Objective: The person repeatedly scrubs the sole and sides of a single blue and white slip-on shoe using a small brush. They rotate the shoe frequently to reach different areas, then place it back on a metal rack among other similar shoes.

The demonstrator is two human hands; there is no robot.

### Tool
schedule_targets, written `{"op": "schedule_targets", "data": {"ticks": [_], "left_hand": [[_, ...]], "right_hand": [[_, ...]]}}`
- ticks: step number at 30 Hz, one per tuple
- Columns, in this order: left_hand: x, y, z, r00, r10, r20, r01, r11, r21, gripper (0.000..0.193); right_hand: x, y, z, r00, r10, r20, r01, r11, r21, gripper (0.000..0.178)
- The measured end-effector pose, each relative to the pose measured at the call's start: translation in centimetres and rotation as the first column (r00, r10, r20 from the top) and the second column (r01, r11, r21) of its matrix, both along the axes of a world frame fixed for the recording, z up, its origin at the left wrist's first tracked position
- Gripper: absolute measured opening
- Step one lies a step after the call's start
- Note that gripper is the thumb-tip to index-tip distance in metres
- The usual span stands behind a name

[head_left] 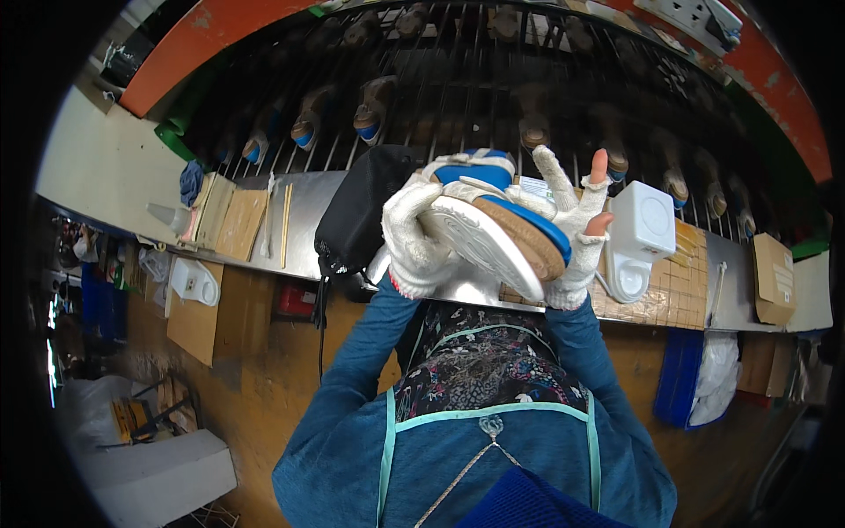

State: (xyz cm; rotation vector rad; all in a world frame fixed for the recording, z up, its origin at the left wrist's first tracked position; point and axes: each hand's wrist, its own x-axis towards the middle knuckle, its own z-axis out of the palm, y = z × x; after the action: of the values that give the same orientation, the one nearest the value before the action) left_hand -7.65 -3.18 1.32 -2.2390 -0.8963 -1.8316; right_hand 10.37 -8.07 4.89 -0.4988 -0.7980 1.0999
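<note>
My left hand (414, 233), in a white knit glove, grips a white rubber shoe sole (480, 239) by its left side. The sole lies along the tan underside of a blue-and-tan shoe upper (532, 229); I cannot tell whether they are joined. My right hand (572, 229), gloved with two bare fingertips, has its fingers stretched apart beside the blue end of the upper. Its palm side appears to touch that upper. Just behind, another blue shoe upper (475, 169) with whitish trim shows partly, its lower part hidden by the sole and my left hand.
A dark rack or conveyor of rods (440, 97) carries several shoe uppers ahead. On the metal bench stand a black covered object (365, 207) at left and a white plastic device (641, 233) at right. A cardboard box (773, 280) sits farther right, wooden sticks (287, 224) left.
</note>
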Motion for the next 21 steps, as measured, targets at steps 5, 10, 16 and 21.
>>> {"op": "schedule_targets", "data": {"ticks": [5, 10, 16, 21], "left_hand": [[1.1, 3.4, -1.3, 0.948, -0.293, 0.124, 0.28, 0.954, 0.11, 0.067], [1.7, 7.1, -0.4, 0.817, -0.576, 0.01, 0.553, 0.788, 0.27, 0.102], [1.4, 5.5, 2.0, 0.924, -0.373, -0.088, 0.383, 0.904, 0.188, 0.071], [1.8, 4.7, 4.0, 0.904, -0.41, -0.119, 0.423, 0.899, 0.116, 0.055]], "right_hand": [[0.3, -0.3, 0.2, 0.985, -0.13, 0.111, 0.117, 0.986, 0.117, 0.098], [1.5, -0.4, -0.1, 0.967, -0.206, 0.152, 0.176, 0.966, 0.189, 0.098], [2.5, -0.7, 0.2, 0.908, -0.307, 0.285, 0.223, 0.93, 0.291, 0.095], [2.9, -1.2, 0.1, 0.89, -0.302, 0.342, 0.203, 0.934, 0.295, 0.094]]}}
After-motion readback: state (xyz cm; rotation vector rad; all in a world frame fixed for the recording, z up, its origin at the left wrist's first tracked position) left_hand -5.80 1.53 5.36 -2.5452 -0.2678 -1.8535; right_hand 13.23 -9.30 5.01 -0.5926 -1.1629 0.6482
